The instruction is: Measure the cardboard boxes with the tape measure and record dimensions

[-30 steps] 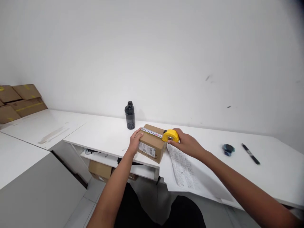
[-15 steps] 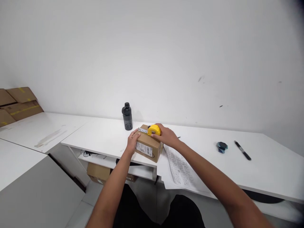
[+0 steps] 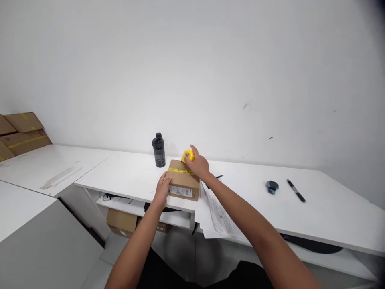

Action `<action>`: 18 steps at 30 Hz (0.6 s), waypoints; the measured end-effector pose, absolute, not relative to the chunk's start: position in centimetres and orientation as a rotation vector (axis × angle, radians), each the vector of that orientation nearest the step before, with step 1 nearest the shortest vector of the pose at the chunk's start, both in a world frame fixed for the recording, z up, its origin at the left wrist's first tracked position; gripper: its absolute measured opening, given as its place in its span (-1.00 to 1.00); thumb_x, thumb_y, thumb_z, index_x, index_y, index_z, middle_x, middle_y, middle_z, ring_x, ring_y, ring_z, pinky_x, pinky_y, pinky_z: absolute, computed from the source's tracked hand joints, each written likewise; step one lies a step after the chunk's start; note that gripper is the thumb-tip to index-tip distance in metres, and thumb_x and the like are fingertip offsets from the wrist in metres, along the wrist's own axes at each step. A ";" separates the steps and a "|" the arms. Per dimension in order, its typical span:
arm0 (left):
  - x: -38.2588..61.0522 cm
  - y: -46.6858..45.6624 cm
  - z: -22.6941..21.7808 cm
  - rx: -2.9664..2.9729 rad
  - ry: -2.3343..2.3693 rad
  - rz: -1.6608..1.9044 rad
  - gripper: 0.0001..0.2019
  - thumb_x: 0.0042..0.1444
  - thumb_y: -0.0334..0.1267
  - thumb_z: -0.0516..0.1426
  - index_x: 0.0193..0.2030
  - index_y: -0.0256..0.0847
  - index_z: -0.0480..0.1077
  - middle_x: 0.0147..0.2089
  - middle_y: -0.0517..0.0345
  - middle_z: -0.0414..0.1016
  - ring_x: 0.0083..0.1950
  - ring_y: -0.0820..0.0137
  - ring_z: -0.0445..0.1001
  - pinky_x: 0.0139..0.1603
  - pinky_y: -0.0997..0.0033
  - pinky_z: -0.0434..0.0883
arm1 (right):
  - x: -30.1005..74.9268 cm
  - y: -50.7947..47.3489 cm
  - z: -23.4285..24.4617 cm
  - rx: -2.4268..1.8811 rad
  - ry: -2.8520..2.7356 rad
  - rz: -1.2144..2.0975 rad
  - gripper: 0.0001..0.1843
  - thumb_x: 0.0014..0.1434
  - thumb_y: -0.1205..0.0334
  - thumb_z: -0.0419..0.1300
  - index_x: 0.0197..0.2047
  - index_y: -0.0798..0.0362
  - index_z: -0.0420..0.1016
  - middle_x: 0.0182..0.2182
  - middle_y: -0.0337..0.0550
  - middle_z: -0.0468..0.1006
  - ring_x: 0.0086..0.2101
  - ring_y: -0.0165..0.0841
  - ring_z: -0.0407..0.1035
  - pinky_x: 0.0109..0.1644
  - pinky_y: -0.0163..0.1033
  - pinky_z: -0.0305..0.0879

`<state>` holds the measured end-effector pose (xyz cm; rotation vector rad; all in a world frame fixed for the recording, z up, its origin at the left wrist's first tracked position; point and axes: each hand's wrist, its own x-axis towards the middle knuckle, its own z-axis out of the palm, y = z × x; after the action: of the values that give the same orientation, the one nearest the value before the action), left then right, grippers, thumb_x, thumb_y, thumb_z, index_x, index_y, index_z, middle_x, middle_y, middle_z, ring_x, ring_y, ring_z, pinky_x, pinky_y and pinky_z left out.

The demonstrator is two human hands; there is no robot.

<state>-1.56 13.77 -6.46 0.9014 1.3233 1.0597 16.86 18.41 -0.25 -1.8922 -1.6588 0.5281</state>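
Note:
A small brown cardboard box (image 3: 183,180) sits near the front edge of the white desk, with yellow tape across its top and a white printed label on its near side. My left hand (image 3: 163,189) grips the box's left side, thumb on the near top edge. Over the box's far right part, my right hand (image 3: 198,162) holds a yellow tape measure (image 3: 187,155), index finger raised. No drawn-out blade shows. Handwritten sheets of paper (image 3: 221,214) lie right of the box, partly under my right forearm. A dark pen (image 3: 220,176) is partly hidden behind that arm.
A dark water bottle (image 3: 159,150) stands behind the box, near the wall. To the right lie a blue-black watch (image 3: 272,186) and a black marker (image 3: 296,190). Cardboard boxes (image 3: 25,132) are stacked at far left; another carton (image 3: 122,221) sits below the desk shelf.
My right hand has lifted the tape measure up and away from the box top, and its blade no longer shows. The box has turned slightly; my left hand stays on its left side.

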 end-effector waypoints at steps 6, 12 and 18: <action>-1.9 17.8 -4.4 1.222 1.510 1.196 -0.33 0.00 -0.06 0.26 0.26 -0.11 0.21 0.40 -0.06 0.11 0.45 0.08 -0.05 0.34 0.21 0.07 | 15.5 18.2 -1.4 -1.821 -1.593 0.639 -0.36 0.31 -0.06 -0.05 0.39 -0.06 -0.01 -0.01 -0.02 0.54 -0.05 -0.11 0.43 -0.06 -0.15 0.25; -1.9 22.1 -5.6 0.999 1.243 0.876 -0.35 0.06 -0.11 0.16 0.30 -0.21 0.17 0.23 -0.13 0.35 0.09 0.16 0.46 0.02 0.27 0.40 | 13.8 18.8 -2.1 -1.907 -1.520 0.621 -0.36 0.33 -0.04 -0.09 0.37 0.06 -0.05 0.00 0.05 0.53 -0.05 -0.13 0.43 -0.05 -0.17 0.23; -3.6 23.2 -7.2 0.956 1.151 0.811 -0.12 0.01 -0.17 0.22 0.44 -0.05 -0.11 0.37 -0.04 0.19 0.18 0.26 0.40 0.00 0.42 0.39 | 13.0 20.5 -1.7 -2.004 -1.527 0.597 -0.46 0.34 0.00 -0.09 0.29 0.06 0.02 -0.05 0.08 0.53 -0.07 -0.10 0.44 -0.07 -0.12 0.22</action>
<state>-3.57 23.23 -7.17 0.9562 1.1506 0.8109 13.00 20.50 -1.74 -2.0043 -1.5268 0.5968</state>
